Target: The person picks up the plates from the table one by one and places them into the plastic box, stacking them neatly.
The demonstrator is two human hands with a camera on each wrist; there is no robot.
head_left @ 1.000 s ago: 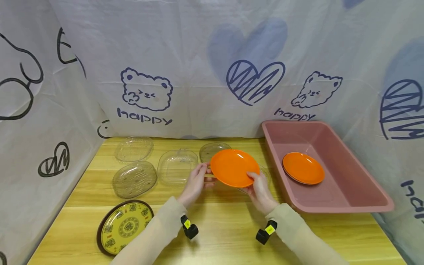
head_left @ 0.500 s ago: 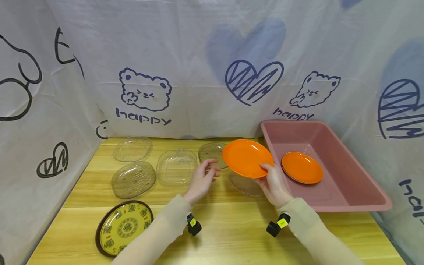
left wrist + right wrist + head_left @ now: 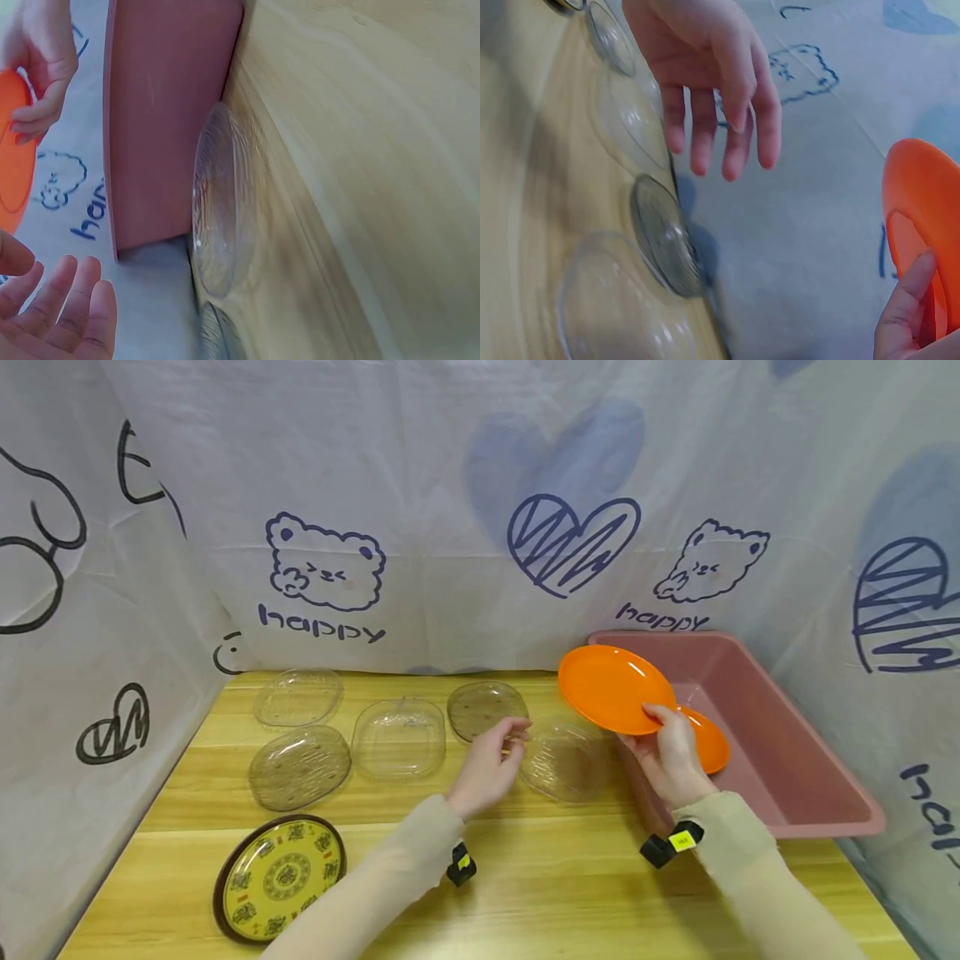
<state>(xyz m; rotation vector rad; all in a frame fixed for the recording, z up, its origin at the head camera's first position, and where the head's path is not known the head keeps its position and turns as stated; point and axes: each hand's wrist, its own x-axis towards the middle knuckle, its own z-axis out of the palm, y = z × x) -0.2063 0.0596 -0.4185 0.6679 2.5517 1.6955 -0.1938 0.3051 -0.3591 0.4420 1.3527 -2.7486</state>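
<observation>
An orange plate (image 3: 611, 689) is tilted in the air over the near left rim of the pink basin (image 3: 810, 822). My right hand (image 3: 669, 760) pinches its near right edge, thumb on top and fingers underneath. A second orange plate (image 3: 711, 742) lies in the basin, partly hidden behind that hand. My left hand (image 3: 489, 766) holds nothing; its fingers are loosely bent above the table, between a smoky clear dish (image 3: 483, 706) and a round clear ribbed dish (image 3: 566, 762). In the left wrist view, the ribbed dish (image 3: 217, 202) stands beside the basin wall.
Several clear dishes sit on the wooden table (image 3: 540, 893), among them a square one (image 3: 400, 739), a smoky oval one (image 3: 300, 768) and a ribbed oval one (image 3: 298, 697). A yellow patterned plate with a brown rim (image 3: 281, 877) lies at the front left. Printed cloth (image 3: 450, 527) hangs behind.
My left hand has let go of the orange plate and moved a little to the right. My right hand has carried the plate right and up toward the basin, uncovering the ribbed dish.
</observation>
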